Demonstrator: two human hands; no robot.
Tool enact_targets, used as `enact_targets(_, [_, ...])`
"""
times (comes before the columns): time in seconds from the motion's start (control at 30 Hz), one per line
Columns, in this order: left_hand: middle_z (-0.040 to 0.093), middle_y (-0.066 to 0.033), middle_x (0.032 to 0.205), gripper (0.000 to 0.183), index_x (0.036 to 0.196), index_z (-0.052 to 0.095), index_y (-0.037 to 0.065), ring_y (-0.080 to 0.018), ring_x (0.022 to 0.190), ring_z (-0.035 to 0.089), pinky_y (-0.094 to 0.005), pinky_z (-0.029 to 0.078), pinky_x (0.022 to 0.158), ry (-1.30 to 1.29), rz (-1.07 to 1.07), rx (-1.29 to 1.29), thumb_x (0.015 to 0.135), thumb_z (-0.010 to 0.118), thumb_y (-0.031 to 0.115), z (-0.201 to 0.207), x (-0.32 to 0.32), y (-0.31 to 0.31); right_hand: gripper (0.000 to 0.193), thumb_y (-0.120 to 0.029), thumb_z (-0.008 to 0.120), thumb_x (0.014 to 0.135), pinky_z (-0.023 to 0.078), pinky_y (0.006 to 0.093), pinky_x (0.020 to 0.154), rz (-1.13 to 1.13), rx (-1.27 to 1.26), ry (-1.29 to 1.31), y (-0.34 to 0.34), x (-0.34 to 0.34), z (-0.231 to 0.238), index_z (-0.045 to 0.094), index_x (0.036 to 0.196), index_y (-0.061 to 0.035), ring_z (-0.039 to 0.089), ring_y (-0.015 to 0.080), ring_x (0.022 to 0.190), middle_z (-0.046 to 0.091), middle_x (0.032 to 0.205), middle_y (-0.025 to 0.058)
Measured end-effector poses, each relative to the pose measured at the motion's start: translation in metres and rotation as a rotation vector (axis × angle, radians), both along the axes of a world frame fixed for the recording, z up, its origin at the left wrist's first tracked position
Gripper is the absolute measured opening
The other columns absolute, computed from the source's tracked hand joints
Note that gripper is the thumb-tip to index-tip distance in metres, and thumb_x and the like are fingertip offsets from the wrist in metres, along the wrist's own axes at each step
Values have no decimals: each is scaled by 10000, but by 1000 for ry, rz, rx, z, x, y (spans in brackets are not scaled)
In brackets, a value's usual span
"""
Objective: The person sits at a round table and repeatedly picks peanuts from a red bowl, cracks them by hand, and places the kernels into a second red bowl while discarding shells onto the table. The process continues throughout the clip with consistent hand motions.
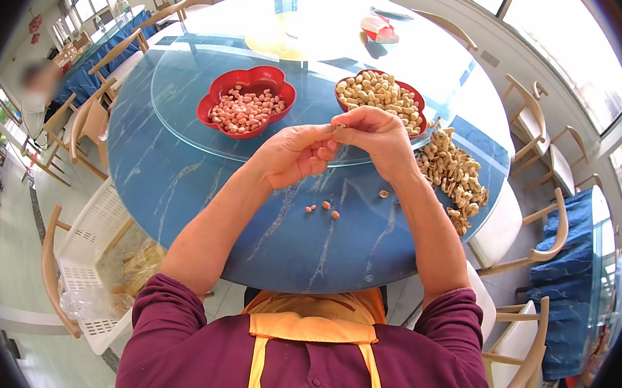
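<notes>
My left hand [296, 153] and my right hand [380, 137] meet above the table's near half, thumbs and fingertips pinched together. Between them is a peanut [339, 126], mostly covered by the fingers. Beyond my left hand, a red flower-shaped bowl [283, 91] holds shelled pink peanut kernels [245, 110]. Past my right hand stands a second red bowl [422, 104], filled with unshelled peanuts [379, 94]. A heap of empty peanut shells [453, 171] lies right of my right wrist. On the tabletop below my hands are several loose kernels [326, 205] and a shell piece [384, 194].
The round blue marbled table [279, 242] carries a glass turntable [176, 105] under the bowls. A red and white packet [380, 29] lies at the far side. A white plastic basket [80, 250] stands at lower left. Wooden chairs [538, 246] surround the table; a person [38, 96] is far left.
</notes>
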State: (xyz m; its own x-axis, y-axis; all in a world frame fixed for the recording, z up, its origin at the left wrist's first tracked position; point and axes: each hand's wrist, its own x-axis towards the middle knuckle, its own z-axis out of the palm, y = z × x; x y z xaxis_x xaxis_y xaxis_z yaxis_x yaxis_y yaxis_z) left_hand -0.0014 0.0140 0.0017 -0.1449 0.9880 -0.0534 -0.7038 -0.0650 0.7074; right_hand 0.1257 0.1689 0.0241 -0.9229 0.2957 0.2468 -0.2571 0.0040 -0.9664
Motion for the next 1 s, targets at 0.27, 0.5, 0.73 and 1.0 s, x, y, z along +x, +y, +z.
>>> enact_targets(0.27, [638, -23, 903, 216, 1051, 666, 4, -68, 762, 543, -198, 452, 619, 22, 34, 45, 976, 627, 202, 0, 0, 1, 174, 2, 733, 826, 527, 232, 789, -89, 97, 18, 1, -1, 0, 716, 998, -9, 664, 93, 871, 707, 936, 32])
enact_targets(0.5, [631, -8, 909, 206, 1075, 675, 20, -61, 768, 548, -193, 464, 649, 189, 129, -20, 986, 610, 195, 6, 4, 0, 192, 12, 724, 823, 527, 234, 791, -92, 279, 18, 5, 4, 7, 706, 1011, -22, 648, 81, 873, 697, 958, 10])
enact_targets(0.73, [631, -40, 943, 197, 1073, 645, -8, -87, 813, 569, -202, 490, 677, -29, 105, 40, 977, 617, 162, -5, 0, 3, 201, 18, 713, 797, 527, 254, 759, -269, 680, 163, -8, 5, 12, 715, 980, -66, 656, 127, 831, 690, 897, 36])
enact_targets(1.0, [618, -45, 950, 239, 1064, 617, -12, -104, 834, 572, -212, 486, 660, -8, 56, 23, 1019, 541, 210, -4, -2, 1, 238, 37, 735, 740, 539, 314, 767, -270, 1042, 338, -8, 4, 13, 717, 960, -52, 666, 217, 878, 697, 900, 72])
